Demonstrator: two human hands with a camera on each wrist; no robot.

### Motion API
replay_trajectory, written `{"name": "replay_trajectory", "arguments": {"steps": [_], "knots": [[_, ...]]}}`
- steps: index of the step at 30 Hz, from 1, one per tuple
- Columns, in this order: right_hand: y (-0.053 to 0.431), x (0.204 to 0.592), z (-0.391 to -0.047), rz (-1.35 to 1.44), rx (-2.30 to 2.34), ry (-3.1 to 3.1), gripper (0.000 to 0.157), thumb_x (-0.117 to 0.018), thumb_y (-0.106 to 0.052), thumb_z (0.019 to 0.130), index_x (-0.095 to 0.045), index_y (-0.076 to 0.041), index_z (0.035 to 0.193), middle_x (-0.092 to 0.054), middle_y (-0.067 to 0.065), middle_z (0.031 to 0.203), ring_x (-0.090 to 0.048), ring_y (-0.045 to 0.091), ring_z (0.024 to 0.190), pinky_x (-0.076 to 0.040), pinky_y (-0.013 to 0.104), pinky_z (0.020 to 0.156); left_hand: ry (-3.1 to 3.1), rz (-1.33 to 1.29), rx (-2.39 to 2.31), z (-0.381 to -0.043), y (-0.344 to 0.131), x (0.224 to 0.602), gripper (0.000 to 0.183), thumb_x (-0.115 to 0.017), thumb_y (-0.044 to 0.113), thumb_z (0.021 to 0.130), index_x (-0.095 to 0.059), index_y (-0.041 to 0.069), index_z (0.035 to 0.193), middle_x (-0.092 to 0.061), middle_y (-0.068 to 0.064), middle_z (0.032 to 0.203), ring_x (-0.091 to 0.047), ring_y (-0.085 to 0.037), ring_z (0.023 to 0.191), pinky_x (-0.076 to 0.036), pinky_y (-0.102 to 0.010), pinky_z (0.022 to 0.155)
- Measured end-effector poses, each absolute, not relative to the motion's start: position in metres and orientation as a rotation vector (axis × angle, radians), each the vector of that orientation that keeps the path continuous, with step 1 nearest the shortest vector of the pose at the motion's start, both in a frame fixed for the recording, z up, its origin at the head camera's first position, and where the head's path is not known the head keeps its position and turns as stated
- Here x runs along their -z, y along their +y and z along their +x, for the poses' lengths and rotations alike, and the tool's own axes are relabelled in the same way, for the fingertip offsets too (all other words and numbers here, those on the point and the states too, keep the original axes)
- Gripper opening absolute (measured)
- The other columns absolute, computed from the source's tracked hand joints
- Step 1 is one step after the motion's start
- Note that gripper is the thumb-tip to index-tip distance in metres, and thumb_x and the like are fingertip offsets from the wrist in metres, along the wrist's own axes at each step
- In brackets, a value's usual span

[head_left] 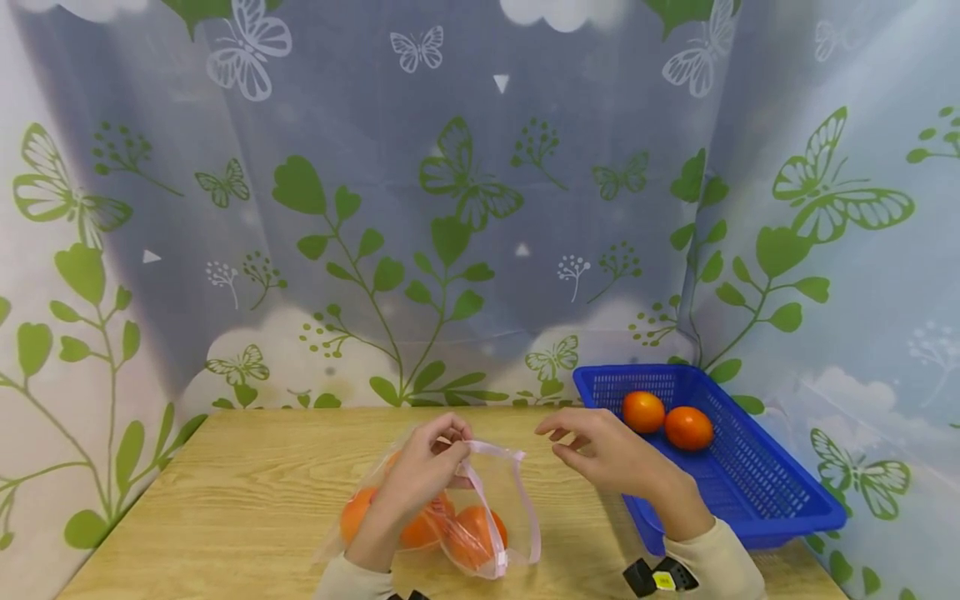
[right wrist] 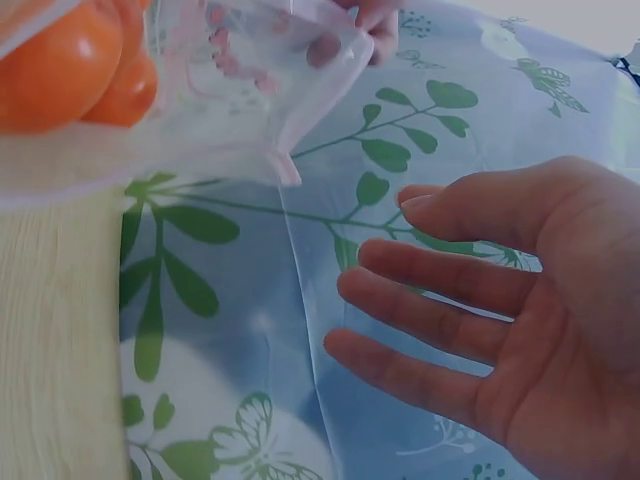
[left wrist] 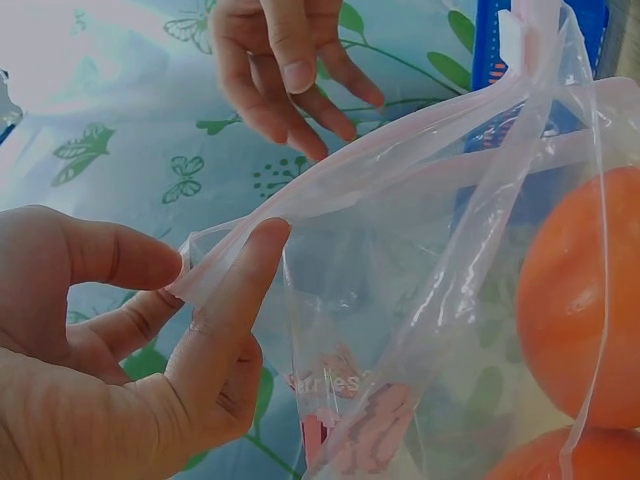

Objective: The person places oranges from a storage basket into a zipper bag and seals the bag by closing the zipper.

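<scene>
left hand (head_left: 423, 462): pinching one end of the pinkish zip strip (head_left: 529, 504) on the clear bag (head_left: 450, 521), thumb and finger right at the corner, easiest to spot in the left wrist view

right hand (head_left: 611, 446): holding nothing, fingers loosely spread, palm in plain sight in the right wrist view; fingertips aimed left, just off the bag's far corner, not touching by the look of it

where the bag is: on the wooden table (head_left: 247, 500), below and around the left hand, clearly nearer that one than the other

the bag's mouth: gaping, facing right, with both edges of the zip strip running mostly far-to-near; body trailing off left, too crumpled to call a proper long axis

bagged fruits (head_left: 476, 537): orange, several, bunched low under the left forearm and toward the near side; can't tell the exact count

blue basket (head_left: 750, 528): off to the right, long side slanting from far-left to near-right, left rim partly behind the right wrist

loose fruit in there: two, touching or nearly so, one far-left (head_left: 643, 412), one near-right (head_left: 689, 428), both up at the far end

the relation that matters: right hand in the middle, bag mouth just left of the fingertips, basket fruits just right of the knuckles; much closer to those than the left hand
</scene>
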State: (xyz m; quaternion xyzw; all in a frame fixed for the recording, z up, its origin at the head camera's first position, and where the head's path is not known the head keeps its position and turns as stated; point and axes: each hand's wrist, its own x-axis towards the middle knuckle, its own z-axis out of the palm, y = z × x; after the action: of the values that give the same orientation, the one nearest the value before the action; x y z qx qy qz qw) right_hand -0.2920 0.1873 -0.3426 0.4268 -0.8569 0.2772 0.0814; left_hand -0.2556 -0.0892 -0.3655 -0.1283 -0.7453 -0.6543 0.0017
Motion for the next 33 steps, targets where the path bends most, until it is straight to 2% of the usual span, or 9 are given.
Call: {"name": "replay_trajectory", "arguments": {"steps": [11, 18, 25, 33], "knots": [[0.206, 0.332, -0.299, 1.256, -0.709, -2.58, 0.03, -0.066, 0.002, 0.094, -0.07, -0.008, 0.122, -0.074, 0.009, 0.117, -0.073, 0.021, 0.099, -0.065, 0.029, 0.079, -2.369, -0.416, 2.023, -0.254, -0.09, 0.365, 0.008, -0.057, 0.007, 0.1, -0.063, 0.002, 0.103, -0.054, -0.01, 0.099, -0.058, -0.02, 0.08, -0.068, -0.039, 0.069], [0.214, 0.33, -0.302, 1.225, -0.686, -2.607, 0.029, -0.065, 0.001, 0.095, -0.07, -0.008, 0.122, -0.074, 0.002, 0.108, -0.068, 0.011, 0.094, -0.065, 0.033, 0.08, -2.409, -0.476, 1.946, -0.255, -0.09, 0.364, 0.007, -0.058, 0.005, 0.098, -0.065, 0.003, 0.099, -0.057, -0.01, 0.096, -0.059, -0.02, 0.08, -0.068, -0.042, 0.068], [0.218, 0.33, -0.302, 1.19, -0.704, -2.647, 0.03, -0.065, 0.001, 0.096, -0.07, -0.007, 0.124, -0.073, 0.004, 0.112, -0.069, 0.019, 0.099, -0.066, 0.042, 0.082, -2.454, -0.515, 1.87, -0.258, -0.09, 0.365, 0.007, -0.059, 0.004, 0.097, -0.065, 0.005, 0.096, -0.06, -0.011, 0.098, -0.063, -0.021, 0.084, -0.068, -0.042, 0.07], [0.221, 0.327, -0.302, 1.17, -0.699, -2.657, 0.031, -0.064, 0.002, 0.095, -0.07, -0.009, 0.124, -0.073, 0.009, 0.12, -0.071, 0.026, 0.103, -0.065, 0.031, 0.082, -2.412, -0.526, 1.895, -0.255, -0.09, 0.364, 0.006, -0.059, 0.002, 0.096, -0.065, 0.002, 0.096, -0.06, -0.012, 0.097, -0.062, -0.022, 0.085, -0.067, -0.035, 0.069]]}}
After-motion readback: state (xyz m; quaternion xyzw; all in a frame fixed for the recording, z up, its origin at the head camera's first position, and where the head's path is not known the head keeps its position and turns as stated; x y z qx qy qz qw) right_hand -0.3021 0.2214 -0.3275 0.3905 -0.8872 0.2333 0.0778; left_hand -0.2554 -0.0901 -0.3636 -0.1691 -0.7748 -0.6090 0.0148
